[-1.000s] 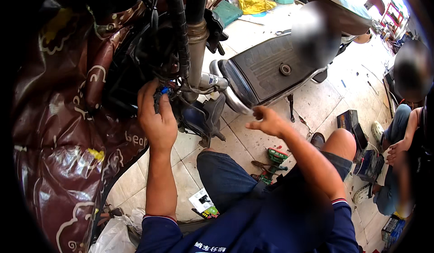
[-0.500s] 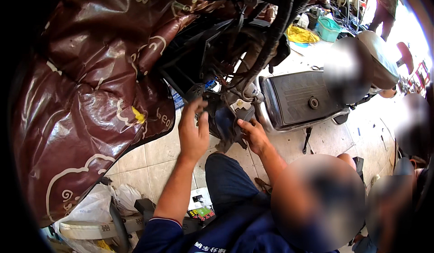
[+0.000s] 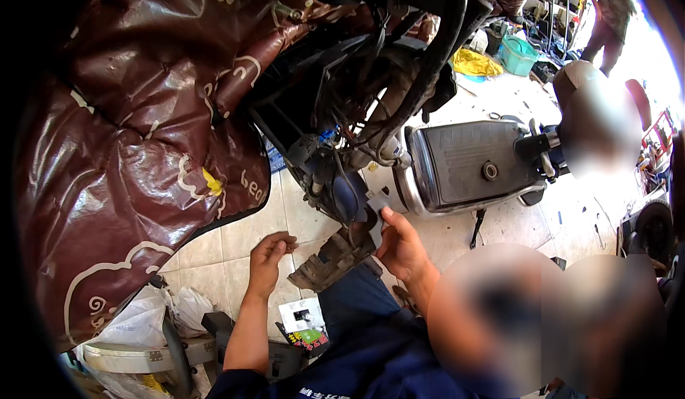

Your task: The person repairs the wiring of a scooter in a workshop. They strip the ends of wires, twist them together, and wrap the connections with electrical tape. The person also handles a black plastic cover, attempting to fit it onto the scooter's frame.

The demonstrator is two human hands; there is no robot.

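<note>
In front of me stands an electric scooter with its front body opened, and dark wires and frame parts are exposed. My right hand grips a plastic panel at its smooth grey end, thumb on top. The panel is dusty grey-brown with a notched edge, and it hangs tilted below the scooter's front, over my knee. Whether it still touches the scooter I cannot tell. To the left of the panel, apart from it, is my left hand. Its fingers are curled together; anything between them is too small to make out.
A maroon quilted cover drapes the left side. To the right lies the scooter's black footboard. Farther back are a yellow cloth, a teal basin and a standing person. White plastic bags lie at lower left.
The panel in my right hand has come down and out from the scooter's front, toward me. My left hand has drawn back from the scooter, down and left, and its fingers have curled.
</note>
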